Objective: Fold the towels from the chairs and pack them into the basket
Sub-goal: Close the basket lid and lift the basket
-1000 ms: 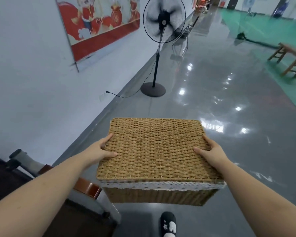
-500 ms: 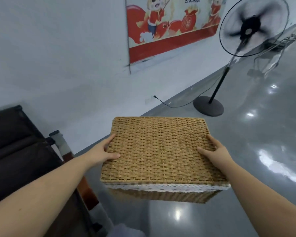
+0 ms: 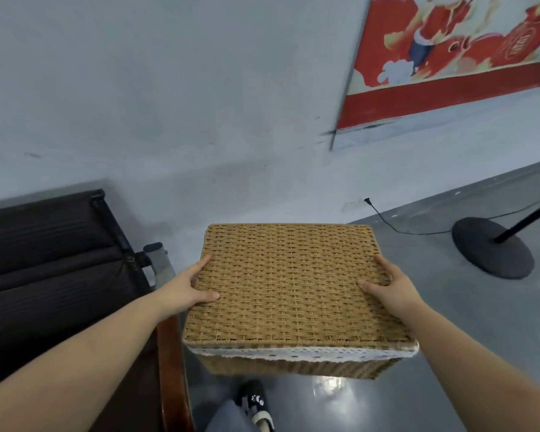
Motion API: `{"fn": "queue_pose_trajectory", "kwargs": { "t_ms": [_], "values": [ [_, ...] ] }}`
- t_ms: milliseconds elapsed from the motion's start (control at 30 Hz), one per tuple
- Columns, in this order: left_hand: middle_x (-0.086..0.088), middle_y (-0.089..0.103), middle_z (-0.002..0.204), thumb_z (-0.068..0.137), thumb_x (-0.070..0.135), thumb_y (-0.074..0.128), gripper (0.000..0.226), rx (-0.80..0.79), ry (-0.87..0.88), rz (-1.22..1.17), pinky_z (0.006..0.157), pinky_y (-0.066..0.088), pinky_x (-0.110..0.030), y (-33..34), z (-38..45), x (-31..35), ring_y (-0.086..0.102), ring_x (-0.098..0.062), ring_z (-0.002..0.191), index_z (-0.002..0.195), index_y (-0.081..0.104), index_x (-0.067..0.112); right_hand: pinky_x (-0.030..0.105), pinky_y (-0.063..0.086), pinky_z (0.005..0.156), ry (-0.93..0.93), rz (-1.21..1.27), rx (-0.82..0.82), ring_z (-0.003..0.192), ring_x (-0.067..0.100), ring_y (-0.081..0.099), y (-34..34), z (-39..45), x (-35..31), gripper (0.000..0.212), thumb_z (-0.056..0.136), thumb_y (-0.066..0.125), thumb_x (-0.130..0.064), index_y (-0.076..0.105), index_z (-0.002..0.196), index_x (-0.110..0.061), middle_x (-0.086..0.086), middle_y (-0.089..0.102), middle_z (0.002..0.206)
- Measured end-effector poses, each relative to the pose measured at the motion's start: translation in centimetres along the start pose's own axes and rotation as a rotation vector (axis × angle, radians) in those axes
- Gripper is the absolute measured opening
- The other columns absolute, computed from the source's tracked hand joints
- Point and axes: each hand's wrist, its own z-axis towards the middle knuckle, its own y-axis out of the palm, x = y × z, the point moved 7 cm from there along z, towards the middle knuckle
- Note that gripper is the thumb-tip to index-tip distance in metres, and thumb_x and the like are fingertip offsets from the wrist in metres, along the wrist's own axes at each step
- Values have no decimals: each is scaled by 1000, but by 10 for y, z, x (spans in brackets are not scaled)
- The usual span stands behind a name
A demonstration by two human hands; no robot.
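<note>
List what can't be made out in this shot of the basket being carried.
Head view:
- Basket contents: hidden by its woven lid.
- Towels: none in sight.
- Left hand and right hand fingers: mostly hidden behind the basket's sides.
- Fan base: the fan head is cut off by the right edge.
- Poster: blurred, cut off.

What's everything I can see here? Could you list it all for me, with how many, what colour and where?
basket: one, tan wicker with its lid on and white lace trim along the near edge, held up at centre
chair: one, dark brown seat with a reddish wooden edge, lower left
poster: one, red with cartoon figures, on the wall at upper right
wall: pale grey-blue, across the top
floor: glossy grey, right and bottom
fan base: one, black round disc with pole, far right
power cord: one, black, running along the floor from wall to fan
shoe: one, black with white marks, bottom centre
left hand: grips the basket's left side
right hand: grips its right side
</note>
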Motion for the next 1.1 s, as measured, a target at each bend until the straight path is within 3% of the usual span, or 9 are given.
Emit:
{"fn": "queue_pose_trajectory", "kwargs": {
  "t_ms": [100, 167, 300, 367, 567, 700, 1000, 1100],
  "values": [
    [0, 28, 153, 82, 6, 71, 92, 20, -41, -62, 103, 31, -21, -24, 30, 3, 31, -12, 137, 152, 15, 29, 34, 42, 94, -32, -20, -44, 113, 22, 52, 15, 48, -32, 78, 82, 73, -27, 30, 148, -29, 3, 46, 141],
    [2, 31, 151, 82, 6, 71, 92, 58, -70, -98, 101, 32, -20, -38, 45, 5, 34, -10, 132, 152, 15, 31, 36, 42, 97, -48, -49, -74, 117, 24, 52, 25, 79, -49, 78, 82, 73, -28, 30, 147, -29, 3, 46, 142],
    [1, 28, 155, 77, 16, 77, 95, 125, -121, -153, 114, 30, -42, -60, 74, -2, 33, -23, 139, 147, 19, 44, 39, 41, 100, -84, -123, -144, 124, 27, 49, 46, 141, -82, 78, 82, 73, -28, 30, 147, -29, 4, 45, 143],
    [3, 32, 152, 78, 14, 77, 94, 166, -157, -171, 113, 32, -40, -63, 83, -7, 36, -22, 137, 147, 20, 43, 38, 40, 100, -95, -142, -169, 125, 27, 49, 54, 163, -91, 77, 83, 73, -26, 31, 147, -27, 4, 45, 142],
    [4, 52, 129, 81, 2, 70, 93, 280, -255, -320, 88, 47, -27, -58, 132, -35, 55, -12, 103, 150, 18, 36, 40, 42, 103, -142, -181, -316, 124, 25, 49, 99, 259, -109, 77, 82, 74, -25, 32, 146, -27, 3, 46, 141],
    [4, 42, 133, 82, -1, 68, 92, 332, -291, -343, 93, 38, -28, -51, 168, -59, 43, -11, 111, 151, 17, 32, 42, 43, 102, -153, -206, -355, 124, 26, 49, 133, 305, -92, 76, 82, 74, -27, 31, 145, -31, 2, 46, 142],
    [3, 46, 132, 82, -2, 67, 94, 306, -335, -387, 91, 41, -28, -12, 275, -166, 47, -12, 109, 151, 16, 35, 38, 42, 99, -161, -271, -368, 125, 26, 50, 215, 401, 3, 77, 83, 71, -31, 28, 147, -32, 1, 45, 143],
    [0, 44, 137, 83, -2, 67, 93, 321, -339, -383, 98, 40, -33, 3, 314, -206, 46, -14, 114, 151, 17, 35, 38, 43, 99, -190, -297, -359, 126, 26, 49, 246, 434, 40, 78, 83, 71, -36, 27, 147, -34, 0, 43, 145]
  ]
}}
